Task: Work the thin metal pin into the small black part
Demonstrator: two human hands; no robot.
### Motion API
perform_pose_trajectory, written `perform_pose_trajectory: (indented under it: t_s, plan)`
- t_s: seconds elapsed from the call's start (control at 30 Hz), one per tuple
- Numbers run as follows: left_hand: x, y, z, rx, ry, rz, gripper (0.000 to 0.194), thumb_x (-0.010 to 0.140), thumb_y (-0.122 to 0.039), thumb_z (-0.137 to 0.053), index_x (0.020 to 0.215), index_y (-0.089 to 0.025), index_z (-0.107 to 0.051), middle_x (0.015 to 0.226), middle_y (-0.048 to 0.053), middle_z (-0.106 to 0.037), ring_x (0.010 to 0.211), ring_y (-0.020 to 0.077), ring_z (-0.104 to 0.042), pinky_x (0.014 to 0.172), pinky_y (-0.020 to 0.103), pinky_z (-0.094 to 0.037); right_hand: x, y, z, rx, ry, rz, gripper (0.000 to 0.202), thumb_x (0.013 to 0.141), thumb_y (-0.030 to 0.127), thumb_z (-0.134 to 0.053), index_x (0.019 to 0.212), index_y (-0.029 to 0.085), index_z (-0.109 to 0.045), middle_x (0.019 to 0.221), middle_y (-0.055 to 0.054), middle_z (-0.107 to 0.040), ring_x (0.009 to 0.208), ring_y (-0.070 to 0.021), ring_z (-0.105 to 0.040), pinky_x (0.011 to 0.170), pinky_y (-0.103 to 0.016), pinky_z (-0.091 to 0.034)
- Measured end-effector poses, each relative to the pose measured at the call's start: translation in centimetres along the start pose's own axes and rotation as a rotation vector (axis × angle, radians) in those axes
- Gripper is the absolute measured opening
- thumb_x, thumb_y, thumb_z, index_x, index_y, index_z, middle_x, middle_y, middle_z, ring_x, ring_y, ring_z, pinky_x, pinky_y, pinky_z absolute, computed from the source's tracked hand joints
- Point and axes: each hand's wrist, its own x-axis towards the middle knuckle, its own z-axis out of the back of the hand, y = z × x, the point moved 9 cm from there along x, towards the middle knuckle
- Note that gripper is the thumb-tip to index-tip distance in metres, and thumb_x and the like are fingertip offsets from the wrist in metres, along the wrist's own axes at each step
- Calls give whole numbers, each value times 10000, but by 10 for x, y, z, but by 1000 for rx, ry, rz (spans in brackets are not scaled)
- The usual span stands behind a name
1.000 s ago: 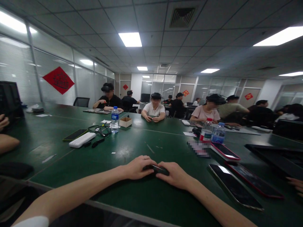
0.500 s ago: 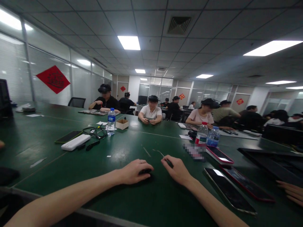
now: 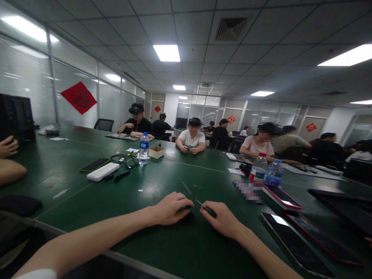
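Observation:
My left hand [image 3: 173, 209] is closed around a small black object [image 3: 183, 208] low over the green table [image 3: 139, 248]; its fingers cover most of it, so its kind is unclear. A little to the right, my right hand [image 3: 222, 217] grips the dark handle of a thin metal-shafted tool [image 3: 209, 211] that looks like a screwdriver. The shaft points up and left, its tip near the fingers of my left hand. A gap separates the two hands.
Phones [image 3: 295, 244] lie to the right, near water bottles [image 3: 273, 173]. Left of centre are a white power bank [image 3: 103, 171], cables [image 3: 124, 161], another bottle [image 3: 143, 149] and a small box [image 3: 156, 152]. Co-workers [image 3: 191, 139] sit around; another person's hand [image 3: 8, 147] shows far left.
The view has turned left, so the scene sits further right. The tool's shaft has drawn back toward my right hand and its handle shows more. Both hands keep their hold.

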Motion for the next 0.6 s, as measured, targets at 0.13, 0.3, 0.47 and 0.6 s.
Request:
perform_pose_trajectory:
  t_s: [0.13, 0.3, 0.47, 0.6]
  plan:
    - [0, -6, 1, 44, 28, -57, 267, 902, -249, -529, 1167, -221, -556, 1017, 58, -615, 921, 181, -571, 814, 301, -408, 0, -2, 0, 0, 8, 2, 326, 936, 428, -415, 908, 202, -649, 840, -41, -655, 768, -171, -588, 700, -286, -443]
    - [0, -4, 2, 48, 26, -71, 300, 909, -240, -518, 1209, -222, -534, 1039, 65, -621, 943, 180, -575, 838, 302, -406, 0, -1, -5, 1, 9, 24, 314, 931, 418, -429, 915, 201, -655, 842, -39, -663, 761, -166, -590, 696, -280, -438]
    - [0, 2, 3, 19, 5, -16, 317, 900, -230, -528, 1215, -202, -506, 1074, 62, -628, 988, 186, -572, 862, 314, -410, 0, -3, -5, 0, 12, 17, 312, 929, 417, -432, 937, 202, -658, 863, -41, -672, 765, -169, -599, 691, -279, -439]
    - [0, -1, 3, 32, 14, -39, 239, 897, -246, -526, 1129, -203, -562, 1045, 60, -625, 971, 184, -573, 856, 310, -407, 0, -4, -5, -5, 17, 17, 311, 922, 422, -444, 946, 201, -662, 859, -47, -676, 767, -176, -603, 695, -280, -443]
